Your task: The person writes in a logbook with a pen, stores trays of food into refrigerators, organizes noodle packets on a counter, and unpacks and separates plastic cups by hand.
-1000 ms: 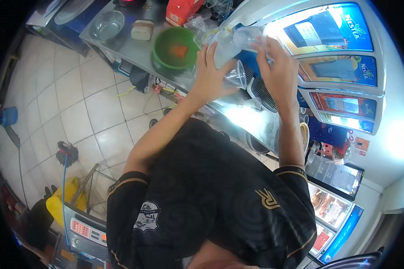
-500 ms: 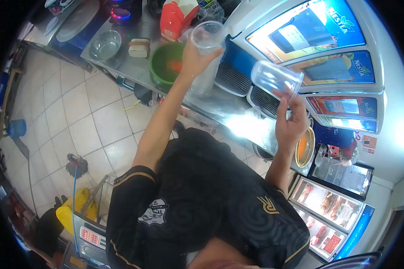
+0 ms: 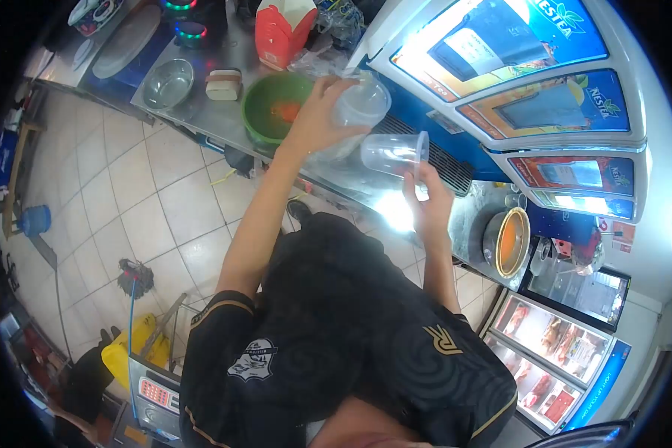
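Note:
My left hand [image 3: 322, 118] is wrapped round a clear plastic cup [image 3: 366, 102], its round mouth facing up toward me, above the metal counter. To its right, my right hand [image 3: 429, 193] pinches another clear cup [image 3: 393, 154] near the rim. That cup lies on its side in the air, its rim to the right and its base toward the first cup; a small gap seems to part them. Left of my left hand stands a green bowl [image 3: 255, 112] with something orange inside. Clear plastic wrapping beneath my left hand is partly hidden.
A drink dispenser [image 3: 470, 153] stands right of the counter [image 3: 224, 123]. Toward the back are a red carton [image 3: 280, 37], a metal bowl [image 3: 169, 84] and a small beige box [image 3: 223, 84]. A gold-rimmed pot [image 3: 511, 243] sits at the right. A mop [image 3: 135, 278] is on the floor.
My right hand has moved left with its cup, turning the cup's rim to the right. My left hand has come down and right with its cup, toward the other cup.

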Motion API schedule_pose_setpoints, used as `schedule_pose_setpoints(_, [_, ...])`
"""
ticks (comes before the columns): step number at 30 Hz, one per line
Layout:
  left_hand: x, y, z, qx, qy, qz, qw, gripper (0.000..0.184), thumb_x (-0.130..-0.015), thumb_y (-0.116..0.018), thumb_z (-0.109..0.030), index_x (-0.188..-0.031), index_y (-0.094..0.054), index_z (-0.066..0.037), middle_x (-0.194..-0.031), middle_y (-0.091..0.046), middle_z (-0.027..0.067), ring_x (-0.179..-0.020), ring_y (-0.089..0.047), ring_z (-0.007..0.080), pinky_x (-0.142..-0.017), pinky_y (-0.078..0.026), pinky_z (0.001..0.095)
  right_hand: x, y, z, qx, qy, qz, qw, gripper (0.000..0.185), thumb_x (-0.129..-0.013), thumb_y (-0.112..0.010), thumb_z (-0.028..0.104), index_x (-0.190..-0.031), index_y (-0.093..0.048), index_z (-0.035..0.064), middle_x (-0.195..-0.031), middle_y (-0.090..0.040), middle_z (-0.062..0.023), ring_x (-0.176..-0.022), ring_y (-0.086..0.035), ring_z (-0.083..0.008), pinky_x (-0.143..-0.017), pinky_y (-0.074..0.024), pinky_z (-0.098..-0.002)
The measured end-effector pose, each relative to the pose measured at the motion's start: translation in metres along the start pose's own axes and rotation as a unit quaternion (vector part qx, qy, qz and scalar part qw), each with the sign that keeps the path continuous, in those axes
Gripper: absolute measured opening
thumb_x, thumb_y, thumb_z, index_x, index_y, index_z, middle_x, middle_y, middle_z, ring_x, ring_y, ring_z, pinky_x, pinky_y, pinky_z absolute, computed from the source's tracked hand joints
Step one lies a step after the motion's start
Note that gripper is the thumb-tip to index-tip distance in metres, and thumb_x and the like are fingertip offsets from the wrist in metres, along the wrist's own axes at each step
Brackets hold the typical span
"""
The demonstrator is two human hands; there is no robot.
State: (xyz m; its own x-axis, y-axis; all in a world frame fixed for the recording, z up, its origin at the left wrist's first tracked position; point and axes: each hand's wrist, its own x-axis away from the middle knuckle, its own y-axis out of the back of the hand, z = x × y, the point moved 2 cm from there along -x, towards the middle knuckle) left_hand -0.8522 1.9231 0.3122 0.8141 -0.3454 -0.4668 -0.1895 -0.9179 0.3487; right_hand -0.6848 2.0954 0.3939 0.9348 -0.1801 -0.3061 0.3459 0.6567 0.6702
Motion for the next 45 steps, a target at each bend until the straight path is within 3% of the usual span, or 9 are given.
schedule_pose_setpoints(5, [-0.017,-0.018,0.012,0.063,-0.011,-0.005,0.998,0.092,-0.065,-0.088,-0.034,-0.142,-0.044,-0.012,-0.132,-0.049,0.0177,-0.12,-0.053,0.0356,-0.1,-0.046,0.0442,0.0,-0.006,-0.014,-0.007,0.008,0.007,1.0,0.017,-0.089,-0.065,0.012,-0.105,-0.067,0.0074,-0.087,-0.071,-0.0127,-0.079,-0.07,-0.0288,-0.071,-0.0516,-0.0373])
schedule_pose_setpoints(14, [-0.014,-0.02,0.004,-0.012,-0.004,-0.026,1.0,0.102,-0.062,-0.09,-0.04,-0.144,-0.04,-0.01,-0.135,-0.046,0.0201,-0.124,-0.049,0.0382,-0.103,-0.043,0.0449,0.006,0.001,-0.026,-0.008,-0.029,0.031,0.999,0.019,-0.093,-0.061,0.018,-0.107,-0.066,0.0071,-0.094,-0.073,-0.011,-0.087,-0.07,-0.0285,-0.078,-0.0521,-0.0385])
schedule_pose_setpoints(23, [0.012,0.005,-0.001,-0.021,0.003,-0.115,0.993,0.085,-0.071,-0.083,-0.034,-0.142,-0.043,-0.01,-0.139,-0.042,0.018,-0.127,-0.045,0.034,-0.107,-0.038,0.0432,-0.001,0.014,-0.011,-0.132,-0.085,0.115,0.981,0.024,-0.097,-0.057,0.02,-0.113,-0.066,0.0043,-0.101,-0.072,-0.0127,-0.096,-0.068,-0.0237,-0.084,-0.0507,-0.0361])
schedule_pose_setpoints(26, [0.029,0.036,-0.049,0.015,0.011,-0.061,0.998,0.077,-0.076,-0.079,-0.035,-0.14,-0.046,-0.007,-0.136,-0.045,0.0191,-0.127,-0.045,0.0329,-0.107,-0.038,0.043,-0.003,0.014,-0.002,-0.165,-0.07,0.214,0.96,0.027,-0.098,-0.051,0.006,-0.124,-0.059,0.0002,-0.103,-0.072,-0.0085,-0.096,-0.066,-0.0143,-0.087,-0.049,-0.029])
schedule_pose_setpoints(30, [0.068,0.051,-0.113,0.039,0.078,0.18,0.98,0.083,-0.073,-0.081,-0.041,-0.136,-0.045,-0.001,-0.128,-0.054,0.0232,-0.12,-0.053,0.0373,-0.102,-0.041,0.0425,0.003,-0.004,0.008,-0.15,0.081,0.3,0.939,0.028,-0.098,-0.049,0.007,-0.124,-0.059,0.0009,-0.102,-0.072,-0.0126,-0.097,-0.069,-0.0234,-0.087,-0.05,-0.0328])
schedule_pose_setpoints(34, [0.104,0.05,-0.126,0.028,0.231,0.299,0.925,0.088,-0.068,-0.084,-0.042,-0.132,-0.045,0.003,-0.116,-0.062,0.0245,-0.108,-0.06,0.0404,-0.092,-0.046,0.0438,-0.012,-0.003,0.027,-0.212,0.111,0.421,0.875,0.025,-0.093,-0.055,0.005,-0.116,-0.066,0.0029,-0.103,-0.07,-0.0152,-0.089,-0.069,-0.029,-0.081,-0.0524,-0.0361])
schedule_pose_setpoints(36, [0.116,0.054,-0.137,0.109,0.254,0.283,0.918,0.083,-0.067,-0.084,-0.038,-0.129,-0.047,0.002,-0.102,-0.066,0.0218,-0.094,-0.065,0.0377,-0.082,-0.05,0.0418,-0.029,-0.009,0.029,-0.157,0.27,0.341,0.887,0.032,-0.078,-0.073,0.0,-0.109,-0.071,0.0063,-0.096,-0.069,-0.0103,-0.083,-0.066,-0.0258,-0.076,-0.0522,-0.0356])
schedule_pose_setpoints(39, [0.153,0.049,-0.143,0.167,0.228,0.195,0.939,0.079,-0.068,-0.085,-0.034,-0.128,-0.047,0.001,-0.095,-0.067,0.0184,-0.085,-0.066,0.0357,-0.075,-0.051,0.0385,-0.032,-0.037,0.033,-0.253,0.343,0.412,0.805,0.033,-0.071,-0.077,0.002,-0.103,-0.071,0.0073,-0.096,-0.067,-0.0072,-0.088,-0.065,-0.0263,-0.076,-0.0526,-0.0364])
schedule_pose_setpoints(45, [0.212,0.04,-0.173,0.225,0.336,0.256,0.878,0.077,-0.072,-0.084,-0.039,-0.127,-0.048,0.003,-0.092,-0.067,0.0193,-0.087,-0.067,0.0299,-0.075,-0.05,0.038,-0.007,-0.064,0.052,-0.344,0.395,0.564,0.638,0.02,-0.069,-0.078,0.002,-0.088,-0.069,0.0019,-0.089,-0.066,-0.0088,-0.085,-0.066,-0.0268,-0.072,-0.0538,-0.0355])
